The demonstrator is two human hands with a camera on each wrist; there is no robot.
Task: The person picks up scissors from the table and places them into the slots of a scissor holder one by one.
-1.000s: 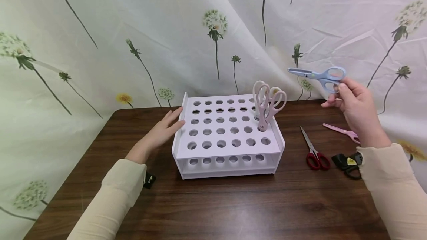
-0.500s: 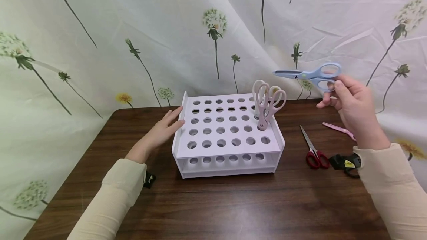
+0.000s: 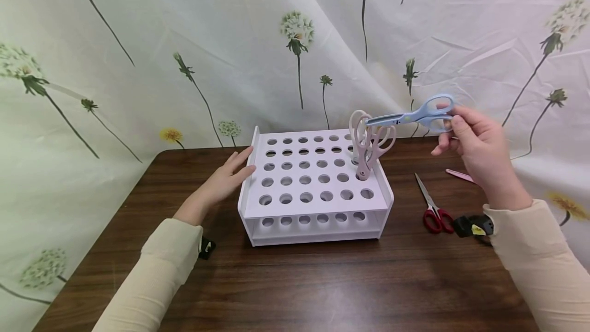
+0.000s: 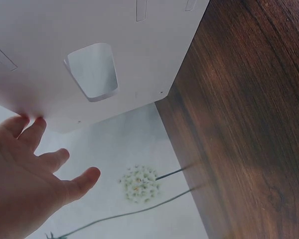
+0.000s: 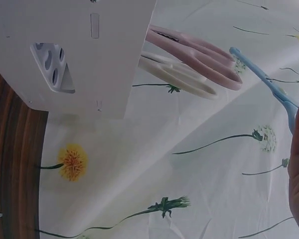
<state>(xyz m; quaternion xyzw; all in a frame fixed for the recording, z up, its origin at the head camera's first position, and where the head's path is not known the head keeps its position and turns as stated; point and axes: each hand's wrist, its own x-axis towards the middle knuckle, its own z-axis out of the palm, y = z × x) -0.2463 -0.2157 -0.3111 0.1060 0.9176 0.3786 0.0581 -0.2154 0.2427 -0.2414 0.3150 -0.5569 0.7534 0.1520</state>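
My right hand (image 3: pixel 481 150) pinches light blue scissors (image 3: pixel 405 117) by their handle loops. Their blades point left and lie almost level, above the right side of a white rack (image 3: pixel 295 190) with rows of round holes. Pink scissors (image 3: pixel 362 168) and cream scissors (image 5: pixel 177 77) stand handles up in holes along the rack's right edge, and the blue tip overlaps their loops in the head view. At the rack's left wall, fingertips of my left hand (image 3: pixel 220 186) touch the panel, fingers fairly straight; the left wrist view shows this contact at the panel's edge (image 4: pixel 139 74).
Red-handled scissors (image 3: pixel 428 201) lie on the brown table (image 3: pixel 322 286) right of the rack. Behind them is another pink pair (image 3: pixel 460 175), partly covered by my right hand. A dark loop shows beside the right wrist camera (image 3: pixel 475 226). A flowered cloth (image 3: pixel 258 55) hangs behind.
My right hand has carried the blue scissors leftward, bringing their tip over the standing scissors' handles; they have dipped slightly. My left hand and the rack stay put.
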